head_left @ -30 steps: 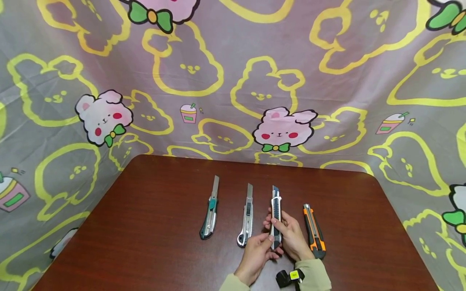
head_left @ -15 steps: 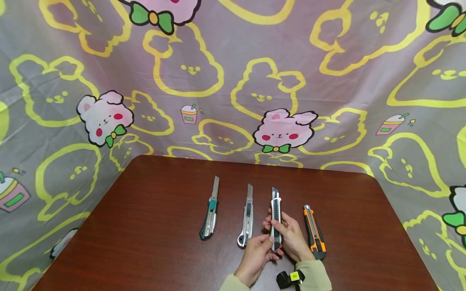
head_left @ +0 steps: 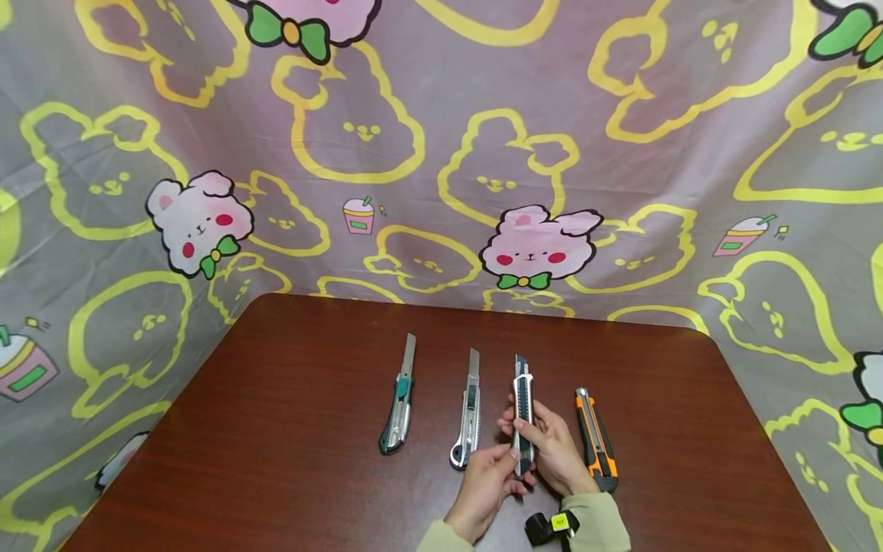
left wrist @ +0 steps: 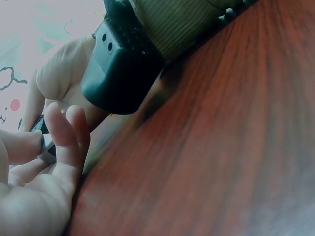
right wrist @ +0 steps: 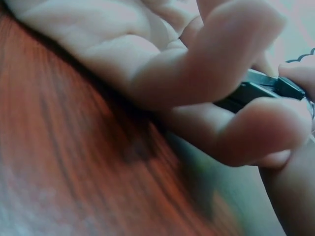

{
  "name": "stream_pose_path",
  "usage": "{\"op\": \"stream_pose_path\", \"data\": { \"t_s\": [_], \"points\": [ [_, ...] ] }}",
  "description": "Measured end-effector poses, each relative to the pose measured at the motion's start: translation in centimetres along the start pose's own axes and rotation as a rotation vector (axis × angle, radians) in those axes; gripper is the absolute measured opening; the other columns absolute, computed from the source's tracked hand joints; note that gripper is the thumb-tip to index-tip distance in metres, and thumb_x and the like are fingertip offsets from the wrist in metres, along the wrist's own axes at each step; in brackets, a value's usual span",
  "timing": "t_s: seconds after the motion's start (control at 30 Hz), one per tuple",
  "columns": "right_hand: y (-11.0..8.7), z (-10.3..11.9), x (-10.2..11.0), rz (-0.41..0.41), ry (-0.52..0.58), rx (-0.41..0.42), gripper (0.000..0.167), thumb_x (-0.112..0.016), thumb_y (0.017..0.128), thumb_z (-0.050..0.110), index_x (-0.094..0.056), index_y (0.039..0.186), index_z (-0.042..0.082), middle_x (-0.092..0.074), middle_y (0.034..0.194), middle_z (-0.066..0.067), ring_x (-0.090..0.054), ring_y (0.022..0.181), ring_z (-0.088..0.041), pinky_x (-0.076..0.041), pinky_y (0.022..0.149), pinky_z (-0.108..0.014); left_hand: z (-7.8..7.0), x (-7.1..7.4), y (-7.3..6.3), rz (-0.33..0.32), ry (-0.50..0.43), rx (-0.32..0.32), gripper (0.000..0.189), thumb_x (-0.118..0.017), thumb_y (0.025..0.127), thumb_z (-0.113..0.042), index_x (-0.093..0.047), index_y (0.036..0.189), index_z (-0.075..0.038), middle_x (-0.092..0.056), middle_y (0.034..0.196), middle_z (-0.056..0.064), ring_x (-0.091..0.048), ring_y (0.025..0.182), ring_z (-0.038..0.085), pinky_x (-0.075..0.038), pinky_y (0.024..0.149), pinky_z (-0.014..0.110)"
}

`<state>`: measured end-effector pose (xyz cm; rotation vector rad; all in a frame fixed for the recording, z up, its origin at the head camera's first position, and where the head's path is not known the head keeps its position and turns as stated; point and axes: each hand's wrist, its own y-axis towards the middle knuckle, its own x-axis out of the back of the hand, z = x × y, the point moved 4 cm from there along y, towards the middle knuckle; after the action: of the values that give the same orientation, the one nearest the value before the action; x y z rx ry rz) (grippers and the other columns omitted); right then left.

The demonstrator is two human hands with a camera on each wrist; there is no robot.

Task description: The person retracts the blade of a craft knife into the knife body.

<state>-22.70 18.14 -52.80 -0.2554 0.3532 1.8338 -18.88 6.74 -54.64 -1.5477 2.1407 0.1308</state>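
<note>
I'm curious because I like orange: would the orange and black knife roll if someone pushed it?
The orange and black knife would probably slide, not roll: it looks long and slightly bent. It may slip easily, since the table looks smooth and shiny.

So the table [head_left: 297,445] is dark reddish-brown wood grain, backed by a super cute fabric backdrop [head_left: 428,92] with pink bunny heads [head_left: 541,245] in green bows. Lying on top: a teal-and-silver utility knife [head_left: 398,414] and a silver utility knife [head_left: 471,410], blades out, plus an orange-and-black utility knife [head_left: 596,441] further right.
</note>
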Motion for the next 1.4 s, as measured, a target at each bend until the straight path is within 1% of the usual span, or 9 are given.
{"op": "stream_pose_path", "data": {
  "t_s": [0.23, 0.4, 0.57, 0.67, 0.83, 0.97, 1.03, 1.23, 1.4],
  "points": [
    [0.0, 0.0, 0.0, 0.016, -0.016, 0.011, 0.052, -0.049, 0.095, -0.005, -0.023, 0.136, -0.023, -0.062, 0.107, -0.008, -0.068, 0.105, -0.018, -0.053, 0.094, -0.026, 0.0, 0.1, 0.1, -0.011, 0.002, 0.015, 0.031, -0.051, 0.096, -0.01, -0.06, 0.113, 0.015, -0.063, 0.085, 0.005, -0.062, 0.069, 0.01, -0.053, 0.059, 0.02],
    [0.1, 0.0, 0.0, -0.008, -0.021, 0.006, 0.049, -0.05, 0.095, -0.005, -0.025, 0.134, -0.023, -0.063, 0.108, -0.01, -0.068, 0.105, -0.018, -0.053, 0.094, -0.027, 0.0, 0.1, 0.1, -0.012, 0.001, 0.011, 0.031, -0.051, 0.096, -0.01, -0.06, 0.113, 0.015, -0.062, 0.085, 0.006, -0.062, 0.069, 0.01, -0.053, 0.059, 0.019],
    [0.1, 0.0, 0.1, -0.002, -0.049, 0.004, 0.046, -0.049, 0.097, -0.002, -0.026, 0.13, -0.024, -0.064, 0.107, -0.007, -0.068, 0.103, -0.015, -0.053, 0.094, -0.027, -0.1, 0.0, 0.2, -0.021, -0.008, 0.0, 0.031, -0.05, 0.098, -0.01, -0.059, 0.112, 0.016, -0.062, 0.084, 0.007, -0.061, 0.068, 0.01, -0.052, 0.058, 0.019],
    [0.1, -0.1, 0.2, -0.021, -0.089, -0.018, 0.046, -0.05, 0.098, 0.002, -0.028, 0.129, -0.024, -0.066, 0.104, -0.003, -0.069, 0.099, -0.014, -0.055, 0.091, -0.027, 0.0, -0.1, 0.2, -0.026, -0.013, -0.003, 0.03, -0.049, 0.098, -0.01, -0.059, 0.11, 0.016, -0.062, 0.085, 0.007, -0.061, 0.067, 0.01, -0.051, 0.057, 0.019],
    [0.1, -0.5, 0.5, -0.097, -0.138, -0.098, 0.046, -0.052, 0.098, 0.008, -0.034, 0.127, -0.022, -0.069, 0.098, -0.001, -0.07, 0.093, -0.014, -0.057, 0.087, -0.028, 0.1, 0.0, 0.2, -0.037, -0.024, -0.004, 0.032, -0.05, 0.098, -0.011, -0.059, 0.112, 0.016, -0.064, 0.087, 0.009, -0.061, 0.067, 0.01, -0.051, 0.058, 0.019],
    [-0.2, -1.1, 0.6, -0.214, -0.15, -0.157, 0.043, -0.054, 0.097, 0.013, -0.045, 0.123, -0.019, -0.073, 0.094, -0.005, -0.072, 0.088, -0.016, -0.058, 0.082, -0.028, 0.3, 0.1, 0.2, -0.036, -0.036, -0.005, 0.032, -0.052, 0.098, -0.012, -0.06, 0.113, 0.015, -0.064, 0.087, 0.009, -0.062, 0.067, 0.01, -0.052, 0.059, 0.019],
    [-0.5, -1.4, 0.5, -0.269, -0.163, -0.163, 0.042, -0.054, 0.097, 0.016, -0.049, 0.122, -0.017, -0.073, 0.094, -0.008, -0.072, 0.088, -0.017, -0.058, 0.081, -0.028, 0.5, 0.2, 0.1, -0.039, -0.033, -0.01, 0.032, -0.052, 0.097, -0.011, -0.06, 0.113, 0.016, -0.064, 0.084, 0.009, -0.063, 0.067, 0.011, -0.052, 0.059, 0.019],
    [-1.6, -1.6, -0.3, -0.408, -0.216, -0.107, 0.039, -0.052, 0.1, 0.019, -0.054, 0.12, -0.014, -0.074, 0.096, -0.013, -0.073, 0.088, -0.017, -0.058, 0.08, -0.027, 0.5, 0.2, 0.0, -0.05, -0.002, -0.03, 0.03, -0.053, 0.096, -0.009, -0.062, 0.111, 0.016, -0.065, 0.077, 0.007, -0.062, 0.064, 0.011, -0.053, 0.057, 0.019],
    [-1.8, -1.1, -0.5, -0.426, -0.223, -0.041, 0.037, -0.052, 0.099, 0.016, -0.053, 0.12, -0.015, -0.074, 0.096, -0.012, -0.073, 0.086, -0.015, -0.059, 0.078, -0.026, 0.2, -0.2, 0.1, -0.048, 0.026, -0.047, 0.029, -0.054, 0.096, -0.009, -0.063, 0.106, 0.016, -0.061, 0.071, 0.007, -0.06, 0.061, 0.011, -0.052, 0.055, 0.02]
  ]
}}
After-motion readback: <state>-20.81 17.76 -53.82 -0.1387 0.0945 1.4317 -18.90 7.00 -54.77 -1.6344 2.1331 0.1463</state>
